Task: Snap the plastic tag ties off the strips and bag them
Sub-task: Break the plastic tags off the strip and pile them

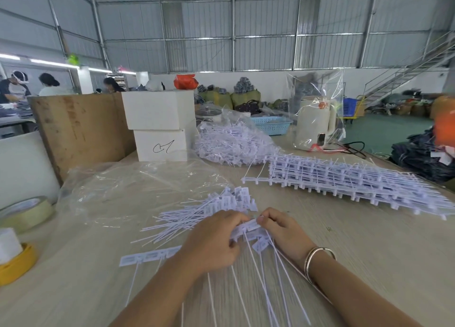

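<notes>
Here, a strip of white tag ties (248, 230) is held low over the wooden table (357, 252), gripped between both hands. The left hand (211, 243) is curled over the strip's left part, its fingers folded down around the tag heads. The right hand (280, 230) pinches the strip's right end, thumb and fingertips closed tight on one tag at the top edge. The thin tails of the strip hang down and fan out toward the viewer, below both wrists. A further length of strip (147, 257) lies flat on the table left of the left forearm.

Just beyond the knuckles a loose heap of separated ties (209, 211) is seen, partly resting on a crumpled clear plastic bag (128, 186). To the right, a stack of unbroken strips (357, 179) is laid out. Farther back, a filled bag of ties (231, 139) sits beside two stacked white boxes (160, 124). A roll of tape (27, 211) lies at the left edge.
</notes>
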A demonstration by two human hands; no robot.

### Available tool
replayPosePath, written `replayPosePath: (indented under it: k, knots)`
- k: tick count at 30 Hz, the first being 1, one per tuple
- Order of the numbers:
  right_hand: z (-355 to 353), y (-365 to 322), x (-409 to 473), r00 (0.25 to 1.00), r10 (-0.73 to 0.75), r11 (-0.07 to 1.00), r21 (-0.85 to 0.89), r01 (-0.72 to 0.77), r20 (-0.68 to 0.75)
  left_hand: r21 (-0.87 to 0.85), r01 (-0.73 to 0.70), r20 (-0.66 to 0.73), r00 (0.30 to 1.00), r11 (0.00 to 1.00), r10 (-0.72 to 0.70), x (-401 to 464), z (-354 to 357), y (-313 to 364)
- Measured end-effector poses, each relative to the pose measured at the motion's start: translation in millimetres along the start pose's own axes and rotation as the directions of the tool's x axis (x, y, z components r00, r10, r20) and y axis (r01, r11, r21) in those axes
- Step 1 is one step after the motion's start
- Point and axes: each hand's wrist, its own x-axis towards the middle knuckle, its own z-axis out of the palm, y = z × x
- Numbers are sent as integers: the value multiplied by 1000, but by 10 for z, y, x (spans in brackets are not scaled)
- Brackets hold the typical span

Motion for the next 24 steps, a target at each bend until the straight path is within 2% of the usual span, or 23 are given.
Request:
replayPosePath:
  k: [5,8,10,13,17,24]
  knots:
    - [11,-34,-37,999,-15,997,-74,18,39,123,-18,-110,993,992,32,-37,41,20]
    - [6,-98,-69,997,-11,998,-62,16,72,155,-16,-173,984,988,43,-40,46,53]
    - [6,-140,-94,993,-24,991,-129,39,119,169,-24,-191,980,985,57,-42,61,92]
    - [-2,-183,-117,988,-55,990,-118,73,144,163,35,-221,975,986,2,-48,84,121]
    - [-35,-203,-126,983,-98,995,-15,102,158,133,88,-186,981,987,-62,-37,119,67]
    - [-34,-144,-118,981,-110,993,62,101,162,78,21,-129,992,997,-11,-16,110,7]
